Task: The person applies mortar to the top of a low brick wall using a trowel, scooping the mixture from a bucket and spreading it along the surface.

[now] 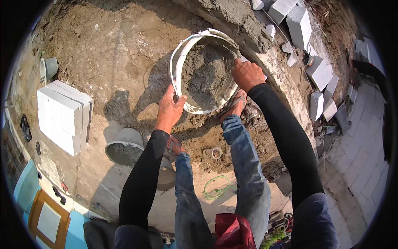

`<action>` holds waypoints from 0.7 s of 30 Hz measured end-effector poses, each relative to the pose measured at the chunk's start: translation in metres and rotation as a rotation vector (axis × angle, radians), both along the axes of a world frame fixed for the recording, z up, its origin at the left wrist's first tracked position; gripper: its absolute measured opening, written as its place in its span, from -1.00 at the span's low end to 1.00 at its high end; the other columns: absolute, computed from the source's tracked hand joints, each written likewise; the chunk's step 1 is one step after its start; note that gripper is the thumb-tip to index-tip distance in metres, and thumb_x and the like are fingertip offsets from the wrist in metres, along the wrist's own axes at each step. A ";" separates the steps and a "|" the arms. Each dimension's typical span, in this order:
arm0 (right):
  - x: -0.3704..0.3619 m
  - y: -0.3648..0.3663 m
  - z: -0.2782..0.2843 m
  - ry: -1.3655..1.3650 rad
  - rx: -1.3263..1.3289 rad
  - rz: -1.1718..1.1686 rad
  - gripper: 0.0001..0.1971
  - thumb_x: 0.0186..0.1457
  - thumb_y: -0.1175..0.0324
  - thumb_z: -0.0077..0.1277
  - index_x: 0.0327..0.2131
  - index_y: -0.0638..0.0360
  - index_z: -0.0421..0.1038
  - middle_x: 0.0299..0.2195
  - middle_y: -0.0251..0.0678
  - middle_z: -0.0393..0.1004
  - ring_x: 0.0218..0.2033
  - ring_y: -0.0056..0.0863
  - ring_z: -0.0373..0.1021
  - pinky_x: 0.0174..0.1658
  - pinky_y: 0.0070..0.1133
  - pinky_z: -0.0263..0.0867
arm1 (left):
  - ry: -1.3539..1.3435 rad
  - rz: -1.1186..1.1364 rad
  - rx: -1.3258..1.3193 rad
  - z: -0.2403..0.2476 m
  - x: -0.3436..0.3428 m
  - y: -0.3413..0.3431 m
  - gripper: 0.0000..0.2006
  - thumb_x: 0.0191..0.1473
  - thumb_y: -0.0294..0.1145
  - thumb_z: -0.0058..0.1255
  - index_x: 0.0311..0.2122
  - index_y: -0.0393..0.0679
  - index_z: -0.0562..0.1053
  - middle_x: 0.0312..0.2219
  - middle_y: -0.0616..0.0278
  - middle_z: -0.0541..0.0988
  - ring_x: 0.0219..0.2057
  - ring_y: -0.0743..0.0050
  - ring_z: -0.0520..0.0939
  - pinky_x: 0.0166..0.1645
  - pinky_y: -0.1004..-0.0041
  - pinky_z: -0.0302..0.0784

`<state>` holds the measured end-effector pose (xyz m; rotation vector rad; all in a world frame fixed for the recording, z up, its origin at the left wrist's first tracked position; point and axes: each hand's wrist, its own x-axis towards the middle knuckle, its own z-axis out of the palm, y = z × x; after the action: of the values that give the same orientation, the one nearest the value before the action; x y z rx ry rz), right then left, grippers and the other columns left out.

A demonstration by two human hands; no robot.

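A white bucket (180, 68) of wet grey mortar (207, 74) is in front of me, tipped so that its mouth faces me. My left hand (169, 108) is closed on the bucket's near left side, the thumb at the rim by the wire handle. On the right side my right hand (248, 75) is closed at the rim, its fingers partly hidden. A small pale piece sticks out beside that hand, and I cannot tell what it is. Right of the bucket runs a low wall edge (286, 89), its far part topped with rough mortar.
Pale blocks (62, 112) are stacked at the left, near a small grey bucket (49, 68). Another bucket (124, 150) lies by my left forearm. A clear cup (216, 153) and a green cord (217, 186) are near my feet. Loose blocks (299, 27) and a taut string edge the right.
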<state>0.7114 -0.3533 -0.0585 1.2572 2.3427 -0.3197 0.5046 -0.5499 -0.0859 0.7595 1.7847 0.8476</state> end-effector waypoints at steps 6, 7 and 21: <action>0.005 -0.111 -0.018 -0.093 0.142 0.339 -0.80 0.14 0.44 -0.06 -0.21 0.38 0.33 -0.40 0.03 0.56 -0.36 -0.23 0.59 -0.35 -0.39 0.50 | -0.002 -0.027 -0.005 0.001 0.000 -0.002 -0.43 0.14 -0.39 0.12 0.26 -0.19 0.28 -0.24 -0.01 0.59 -0.37 0.22 0.55 -0.18 0.26 0.49; 0.027 -0.107 -0.019 -0.087 0.190 0.368 -0.83 0.12 0.44 -0.04 -0.25 0.35 0.33 -0.39 0.02 0.56 -0.37 -0.25 0.59 -0.37 -0.39 0.49 | 0.024 -0.038 0.015 0.004 0.005 0.000 -0.42 0.14 -0.39 0.12 0.26 -0.19 0.28 -0.21 -0.05 0.59 -0.34 0.19 0.56 -0.17 0.26 0.49; 0.037 -0.127 0.000 0.205 -0.442 0.008 -0.57 0.26 0.05 -0.07 -0.13 0.31 0.43 -0.40 0.06 0.54 -0.30 0.07 0.50 -0.20 -0.13 0.39 | 0.002 0.002 0.076 0.004 0.012 0.000 -0.48 0.16 -0.41 0.08 0.24 -0.20 0.32 -0.21 -0.10 0.61 -0.32 0.19 0.62 -0.15 0.32 0.51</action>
<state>0.7480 -0.4799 -0.0585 1.0361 2.2639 -0.9449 0.5171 -0.5501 -0.0815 0.8078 1.7634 0.9204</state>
